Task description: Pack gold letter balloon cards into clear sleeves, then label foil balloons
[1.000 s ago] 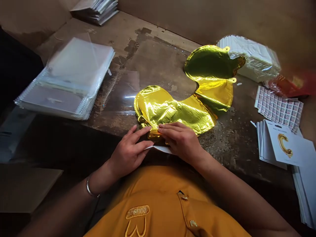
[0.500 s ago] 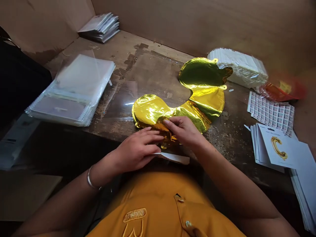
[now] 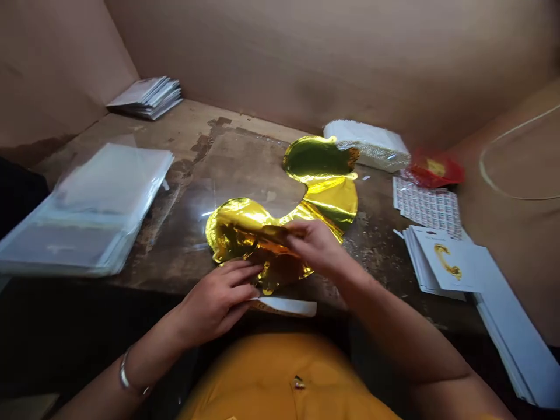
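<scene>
A gold foil balloon [image 3: 333,197], flat and curved like a C, lies across the brown tabletop. Near its lower end my right hand [image 3: 317,248] pinches a folded edge of the foil between thumb and fingers, holding it raised. My left hand [image 3: 223,297] has its fingers stretched out at the balloon's lower edge, fingertips against the foil. Beside the left thumb, a white paper strip [image 3: 289,306] with some print lies at the table's front edge. Whether the thumb presses on that strip, I cannot tell.
Clear plastic sleeves [image 3: 118,175] are stacked on the left. White packets [image 3: 146,96] sit in the back left corner. Along the right are a wrapped white stack [image 3: 367,143], a red bag [image 3: 446,169], a sticker sheet [image 3: 426,205] and cards picturing a gold C [image 3: 468,268].
My right hand has lifted the foil edge higher, so the balloon's lower part stands more open and folded. The left hand keeps its place at the edge. The whole view has shifted.
</scene>
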Action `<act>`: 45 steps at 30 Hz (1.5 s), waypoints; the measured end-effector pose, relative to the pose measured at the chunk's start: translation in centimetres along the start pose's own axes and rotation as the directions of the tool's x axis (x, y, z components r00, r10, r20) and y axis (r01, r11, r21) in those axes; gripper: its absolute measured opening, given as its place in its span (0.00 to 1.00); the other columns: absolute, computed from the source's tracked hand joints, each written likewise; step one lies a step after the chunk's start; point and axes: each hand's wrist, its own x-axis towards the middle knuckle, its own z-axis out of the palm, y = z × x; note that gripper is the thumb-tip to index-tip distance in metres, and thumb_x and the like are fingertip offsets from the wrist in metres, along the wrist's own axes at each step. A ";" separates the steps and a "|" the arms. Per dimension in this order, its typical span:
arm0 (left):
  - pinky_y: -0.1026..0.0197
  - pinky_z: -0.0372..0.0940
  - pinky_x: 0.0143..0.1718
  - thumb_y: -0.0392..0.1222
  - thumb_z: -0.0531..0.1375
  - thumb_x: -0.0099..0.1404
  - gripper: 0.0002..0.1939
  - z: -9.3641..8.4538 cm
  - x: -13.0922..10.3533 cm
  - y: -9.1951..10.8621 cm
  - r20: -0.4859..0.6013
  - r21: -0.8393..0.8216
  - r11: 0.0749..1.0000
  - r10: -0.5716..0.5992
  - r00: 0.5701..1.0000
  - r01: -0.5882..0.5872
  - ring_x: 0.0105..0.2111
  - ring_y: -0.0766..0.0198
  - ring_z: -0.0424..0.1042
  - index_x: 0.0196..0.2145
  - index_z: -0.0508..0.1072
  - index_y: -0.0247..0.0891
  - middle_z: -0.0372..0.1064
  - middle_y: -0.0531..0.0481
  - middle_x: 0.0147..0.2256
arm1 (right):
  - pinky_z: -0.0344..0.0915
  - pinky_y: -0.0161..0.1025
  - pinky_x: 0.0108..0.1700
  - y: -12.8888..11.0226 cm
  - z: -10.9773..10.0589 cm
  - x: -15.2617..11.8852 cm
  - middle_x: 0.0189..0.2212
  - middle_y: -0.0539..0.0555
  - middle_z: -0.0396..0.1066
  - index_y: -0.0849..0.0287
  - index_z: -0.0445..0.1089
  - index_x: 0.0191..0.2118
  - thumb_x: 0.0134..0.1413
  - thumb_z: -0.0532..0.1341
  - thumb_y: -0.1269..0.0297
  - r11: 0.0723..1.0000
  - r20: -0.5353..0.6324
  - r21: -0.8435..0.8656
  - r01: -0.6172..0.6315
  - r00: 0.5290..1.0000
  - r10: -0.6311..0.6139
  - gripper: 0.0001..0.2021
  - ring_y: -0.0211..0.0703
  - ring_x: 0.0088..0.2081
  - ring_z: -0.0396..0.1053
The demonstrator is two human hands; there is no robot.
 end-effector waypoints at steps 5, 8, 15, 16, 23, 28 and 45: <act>0.48 0.64 0.57 0.32 0.56 0.65 0.10 0.3 -0.2 -0.4 -0.029 0.003 1.000 0.018 0.999 -0.018 0.58 0.55 0.64 0.41 0.75 0.41 0.67 0.45 0.56 | 0.62 0.36 0.31 3.4 -10.4 8.7 0.26 0.52 0.72 0.64 0.72 0.31 0.48 0.62 0.65 0.986 -0.593 -0.076 -0.148 0.802 0.074 0.07 0.36 0.26 0.64; 0.49 0.65 0.56 0.33 0.56 0.65 0.11 0.4 -0.3 -0.4 -0.037 0.001 1.000 0.015 0.999 -0.015 0.58 0.55 0.64 0.41 0.75 0.42 0.68 0.46 0.55 | 0.61 0.39 0.35 6.3 -14.4 12.0 0.25 0.55 0.71 0.65 0.70 0.26 0.47 0.61 0.68 0.891 -0.762 -0.230 -0.392 0.642 0.086 0.05 0.40 0.30 0.64; 0.50 0.61 0.59 0.33 0.57 0.65 0.10 0.5 -0.3 -1.0 -0.005 -0.058 0.998 -0.009 1.000 0.008 0.58 0.55 0.64 0.42 0.75 0.41 0.67 0.46 0.56 | 0.59 0.48 0.50 6.1 -13.4 11.2 0.42 0.63 0.71 0.63 0.71 0.39 0.55 0.57 0.69 0.818 -0.812 -0.377 -0.435 0.579 -0.067 0.08 0.53 0.48 0.65; 0.49 0.60 0.60 0.33 0.57 0.65 0.10 0.4 -0.3 -0.8 -0.009 -0.089 0.996 -0.014 1.000 0.014 0.58 0.55 0.64 0.41 0.75 0.41 0.67 0.45 0.56 | 0.59 0.48 0.52 4.9 -12.1 9.8 0.44 0.63 0.70 0.62 0.70 0.42 0.58 0.55 0.68 0.813 -0.782 -0.447 -0.373 0.604 -0.153 0.09 0.52 0.50 0.64; 0.60 0.69 0.44 0.38 0.58 0.65 0.08 -1.5 -0.1 2.7 -0.018 -0.563 0.736 -0.465 0.885 0.376 0.42 0.60 0.74 0.38 0.77 0.37 0.75 0.45 0.42 | 0.65 0.41 0.43 -4.1 -0.6 -6.0 0.40 0.57 0.74 0.59 0.68 0.49 0.60 0.59 0.57 0.817 0.098 -0.515 0.258 0.965 -0.243 0.15 0.47 0.42 0.71; 0.65 0.70 0.34 0.46 0.63 0.61 0.11 -0.3 -0.1 4.1 0.242 -0.853 0.166 -0.713 0.658 0.494 0.30 0.65 0.74 0.34 0.76 0.34 0.76 0.49 0.31 | 0.59 0.34 0.28 -3.2 1.3 -8.5 0.24 0.49 0.70 0.59 0.69 0.30 0.60 0.58 0.60 0.914 0.172 -0.404 0.030 0.984 0.044 0.11 0.37 0.26 0.64; 0.70 0.67 0.33 0.39 0.62 0.62 0.05 1.8 -0.8 5.5 -0.014 -0.813 0.375 -0.778 0.628 0.446 0.30 0.69 0.72 0.34 0.78 0.36 0.76 0.52 0.31 | 0.66 0.40 0.40 -4.0 3.4 -7.0 0.35 0.55 0.73 0.60 0.72 0.40 0.60 0.60 0.65 0.894 0.069 -0.390 0.221 0.975 -0.211 0.06 0.44 0.39 0.69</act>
